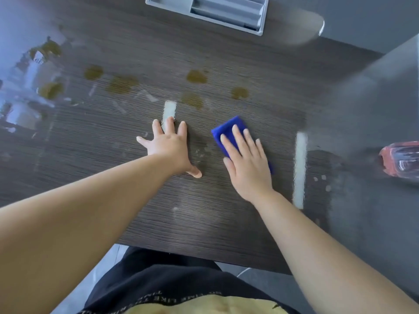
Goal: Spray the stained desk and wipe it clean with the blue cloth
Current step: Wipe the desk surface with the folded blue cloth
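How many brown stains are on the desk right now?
7 stains: two far left, two left of centre, three beyond the cloth. Glare may hide more.

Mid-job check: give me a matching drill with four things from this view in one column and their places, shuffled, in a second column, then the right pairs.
Things:
1. folded blue cloth
2. left hand
3. red-and-clear plastic bottle
4. grey plastic tray

Places:
A. at the far edge of the dark wood-grain desk
B. flat under the right hand
C. spread flat on bare wood, left of the cloth
D. at the right edge of view

Pairs: 1-B, 2-C, 3-D, 4-A.
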Demonstrator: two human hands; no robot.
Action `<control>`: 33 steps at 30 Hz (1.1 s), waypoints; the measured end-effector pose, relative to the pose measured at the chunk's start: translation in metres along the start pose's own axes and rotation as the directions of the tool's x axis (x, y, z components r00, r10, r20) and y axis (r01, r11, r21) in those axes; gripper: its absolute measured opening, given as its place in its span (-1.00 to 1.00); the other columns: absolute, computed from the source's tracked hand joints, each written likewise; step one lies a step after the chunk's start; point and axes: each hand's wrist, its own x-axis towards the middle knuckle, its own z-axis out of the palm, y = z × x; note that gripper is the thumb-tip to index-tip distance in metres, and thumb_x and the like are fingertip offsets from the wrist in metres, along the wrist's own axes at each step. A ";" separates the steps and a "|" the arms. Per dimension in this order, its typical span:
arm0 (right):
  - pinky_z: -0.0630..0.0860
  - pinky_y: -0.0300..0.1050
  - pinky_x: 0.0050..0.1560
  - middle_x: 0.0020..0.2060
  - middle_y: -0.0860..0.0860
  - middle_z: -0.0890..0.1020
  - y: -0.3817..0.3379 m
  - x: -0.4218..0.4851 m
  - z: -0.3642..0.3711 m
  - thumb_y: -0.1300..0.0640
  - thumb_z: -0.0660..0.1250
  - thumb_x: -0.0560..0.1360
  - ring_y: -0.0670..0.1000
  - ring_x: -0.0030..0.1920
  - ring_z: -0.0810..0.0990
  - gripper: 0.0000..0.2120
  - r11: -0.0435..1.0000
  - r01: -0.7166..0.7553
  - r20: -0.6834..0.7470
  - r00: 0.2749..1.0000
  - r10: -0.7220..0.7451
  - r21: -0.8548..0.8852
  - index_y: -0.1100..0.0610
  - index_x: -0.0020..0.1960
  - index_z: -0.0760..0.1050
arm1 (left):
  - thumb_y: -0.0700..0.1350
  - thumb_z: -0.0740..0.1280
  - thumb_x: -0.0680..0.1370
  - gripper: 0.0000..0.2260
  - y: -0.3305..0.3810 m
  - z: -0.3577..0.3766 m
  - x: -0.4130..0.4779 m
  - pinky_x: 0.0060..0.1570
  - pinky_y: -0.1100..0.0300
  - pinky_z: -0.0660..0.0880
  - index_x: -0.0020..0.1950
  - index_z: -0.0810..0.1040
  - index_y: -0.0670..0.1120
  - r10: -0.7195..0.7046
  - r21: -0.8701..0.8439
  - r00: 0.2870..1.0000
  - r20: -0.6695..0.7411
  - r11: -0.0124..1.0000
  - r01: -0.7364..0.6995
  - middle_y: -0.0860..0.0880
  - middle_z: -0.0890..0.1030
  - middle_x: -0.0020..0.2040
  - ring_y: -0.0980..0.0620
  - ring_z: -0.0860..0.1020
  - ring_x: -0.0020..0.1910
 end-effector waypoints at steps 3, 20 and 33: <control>0.10 0.17 0.43 0.49 0.08 0.20 0.033 -0.011 -0.005 -0.03 -0.02 0.60 0.17 0.48 0.16 -0.53 1.000 0.020 -0.003 1.000 -0.020 -0.016 0.01 0.48 0.20 | 0.34 0.52 0.11 0.19 0.000 -0.001 0.000 0.29 -0.45 0.10 0.53 -0.09 0.03 0.008 -0.005 1.000 0.006 1.000 -0.008 -0.06 -0.10 0.52 -0.22 -0.14 0.50; -0.07 0.13 0.49 0.54 0.07 -0.03 0.035 0.034 -0.017 0.01 -0.01 0.64 0.15 0.52 -0.05 -0.51 0.845 -0.533 -0.014 0.845 0.534 0.049 0.01 0.54 -0.01 | 0.27 0.53 0.18 0.05 -0.035 -0.021 0.000 0.27 -0.14 0.35 0.50 0.05 0.03 0.062 -0.268 0.997 -0.054 0.961 -0.074 -0.06 0.16 0.41 -0.14 0.14 0.41; -0.01 0.13 0.46 0.53 0.04 0.08 0.000 0.058 -0.012 -0.05 -0.09 0.60 0.13 0.51 0.05 -0.51 0.997 -0.076 0.028 0.997 0.077 -0.023 -0.02 0.52 0.09 | 0.39 0.48 0.12 0.12 -0.077 -0.026 0.025 0.36 -0.12 0.23 0.51 0.03 0.02 0.054 0.039 0.992 -0.111 0.998 -0.050 -0.08 0.11 0.44 -0.18 0.12 0.40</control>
